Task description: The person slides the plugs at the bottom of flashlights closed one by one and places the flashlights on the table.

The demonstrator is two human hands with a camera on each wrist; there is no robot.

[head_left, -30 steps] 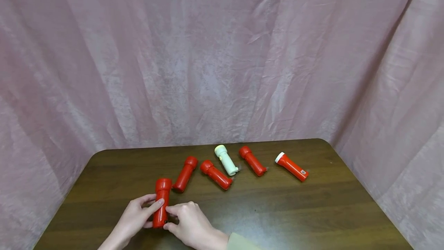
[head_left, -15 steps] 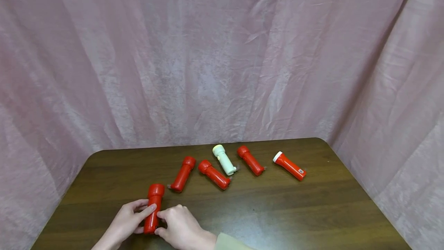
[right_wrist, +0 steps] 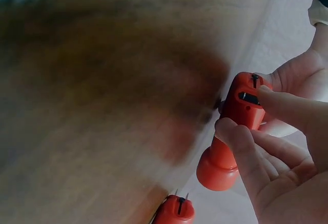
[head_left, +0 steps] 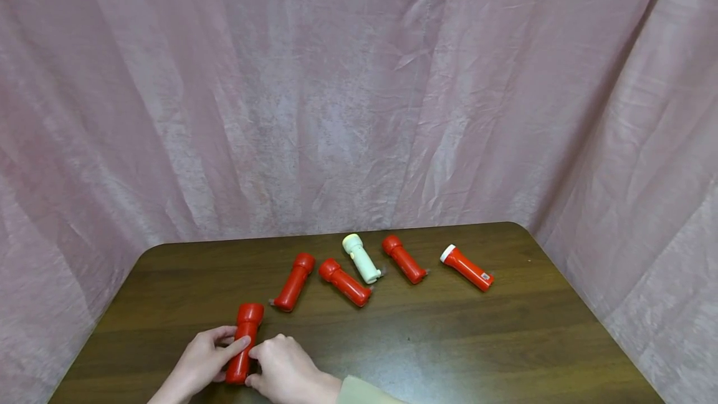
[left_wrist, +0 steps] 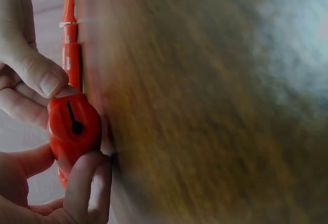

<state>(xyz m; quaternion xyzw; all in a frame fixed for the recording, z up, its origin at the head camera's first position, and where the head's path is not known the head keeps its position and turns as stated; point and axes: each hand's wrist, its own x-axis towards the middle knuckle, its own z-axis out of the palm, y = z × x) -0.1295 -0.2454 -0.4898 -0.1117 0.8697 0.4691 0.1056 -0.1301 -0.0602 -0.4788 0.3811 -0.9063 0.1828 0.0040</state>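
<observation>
A red flashlight (head_left: 249, 315) lies between both hands at the front left of the table, its head pointing away. The left hand (head_left: 203, 357) grips its barrel from the left, thumb on top. From the other side the right hand (head_left: 287, 366) pinches the tail end between thumb and forefinger. In the left wrist view the tail shows a dark keyhole-shaped slot (left_wrist: 76, 126). The right wrist view shows a black rectangular recess (right_wrist: 249, 98) on the barrel, with the right thumb (right_wrist: 282, 103) beside it. Part of the barrel is hidden by the fingers.
Just beyond lies another red flashlight (head_left: 294, 282) with prongs at its tail. Farther right are a red one (head_left: 344, 282), a pale green one (head_left: 363, 260), a third red one (head_left: 405, 260) and a red one with a white head (head_left: 467, 267). A pink curtain (head_left: 336, 92) hangs behind the table (head_left: 477, 341).
Both hands have shifted slightly left and towards the near edge together with the held flashlight. The prongs of the neighbouring red flashlight now show. The other flashlights lie as before.
</observation>
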